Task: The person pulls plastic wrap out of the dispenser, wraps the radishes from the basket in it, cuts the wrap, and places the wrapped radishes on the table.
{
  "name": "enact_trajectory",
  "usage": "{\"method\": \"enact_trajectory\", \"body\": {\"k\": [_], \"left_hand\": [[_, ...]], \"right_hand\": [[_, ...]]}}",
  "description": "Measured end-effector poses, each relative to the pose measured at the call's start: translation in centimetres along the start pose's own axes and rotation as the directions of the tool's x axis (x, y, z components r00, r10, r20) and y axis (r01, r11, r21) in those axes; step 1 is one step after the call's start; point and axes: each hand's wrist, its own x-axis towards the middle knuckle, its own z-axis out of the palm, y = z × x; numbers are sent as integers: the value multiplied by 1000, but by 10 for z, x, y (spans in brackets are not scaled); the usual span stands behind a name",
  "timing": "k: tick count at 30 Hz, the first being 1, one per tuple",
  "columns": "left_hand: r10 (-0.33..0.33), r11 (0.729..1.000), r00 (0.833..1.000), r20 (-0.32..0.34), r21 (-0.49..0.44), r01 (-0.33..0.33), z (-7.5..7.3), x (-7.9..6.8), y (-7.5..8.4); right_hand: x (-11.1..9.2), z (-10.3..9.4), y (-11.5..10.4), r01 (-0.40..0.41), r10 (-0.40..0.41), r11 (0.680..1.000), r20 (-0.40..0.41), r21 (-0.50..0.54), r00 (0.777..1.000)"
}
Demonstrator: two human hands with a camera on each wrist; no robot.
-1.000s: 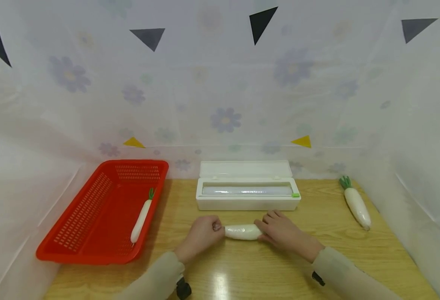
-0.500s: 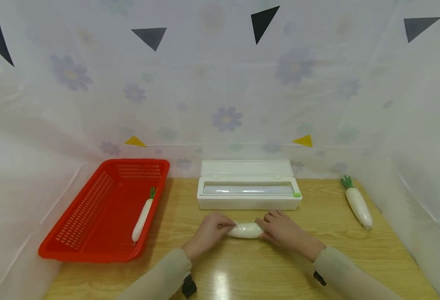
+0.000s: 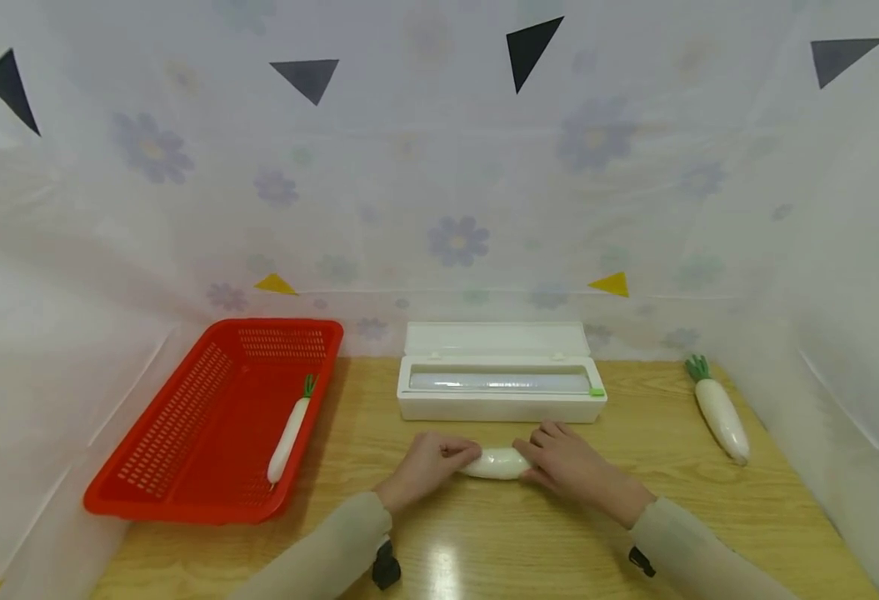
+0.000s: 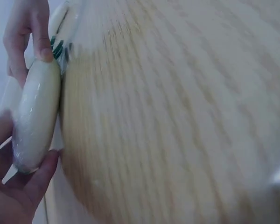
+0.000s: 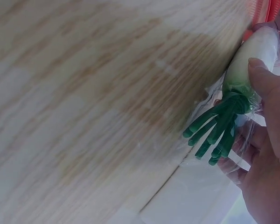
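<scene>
- Radish [image 3: 497, 464], plump and white in clear film [image 5: 203, 101], is at the middle of the table [image 3: 544, 554], on the near side of the open white box [image 3: 502, 410].
- Its long axis runs left to right, roughly in line with the box; its green leaves [image 5: 219, 123] point right, its tip left.
- The left hand [image 3: 426, 468] holds the left end, thumb and fingers bent around it, parted only by the radish.
- The right hand [image 3: 572, 468] grips near the leaf end, thumb on one side, fingers curled behind.
- From the head, the right hand hides the leaves and the left fingertips cover the tip. The film's edges are hard to make out, and the left wrist view cuts off part of the left hand and blurs a finger.
- A second ago the left hand was farther left, curled just past the tip; now its fingertips overlap that end. The right hand keeps its place.
</scene>
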Motion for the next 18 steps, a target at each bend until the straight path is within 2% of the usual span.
{"method": "enact_trajectory", "body": {"k": [5,13,18], "left_hand": [[-3,999,1000,-29,-33,2,4,1,-1],[-30,998,999,29,-54,31,5,2,-4],[-69,995,997,23,-77,70,6,4,0]], "right_hand": [[0,1,1,-18,18,998,5,56,1000],[-1,4,4,-85,80,982,35,167,996],[-1,2,5,-98,91,977,42,190,995]]}}
